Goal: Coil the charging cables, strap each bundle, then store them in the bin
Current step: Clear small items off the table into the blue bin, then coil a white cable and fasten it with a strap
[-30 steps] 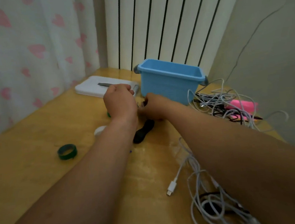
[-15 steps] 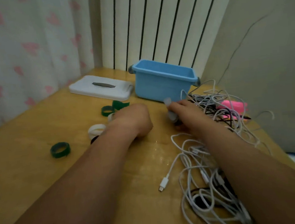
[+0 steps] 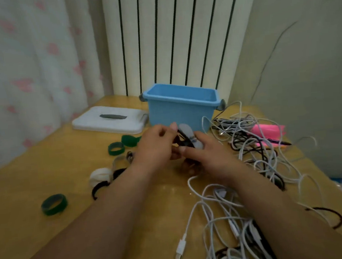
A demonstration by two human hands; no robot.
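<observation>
Green straps (image 3: 53,204) x3 | bin (image 3: 177,112) x1 | L hand (image 3: 157,149), R hand (image 3: 207,154) grip blk bundle (image 3: 184,143)

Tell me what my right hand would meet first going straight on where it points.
Likely the left hand, right against it on the black cable bundle; the blue bin stands farther back.
</observation>
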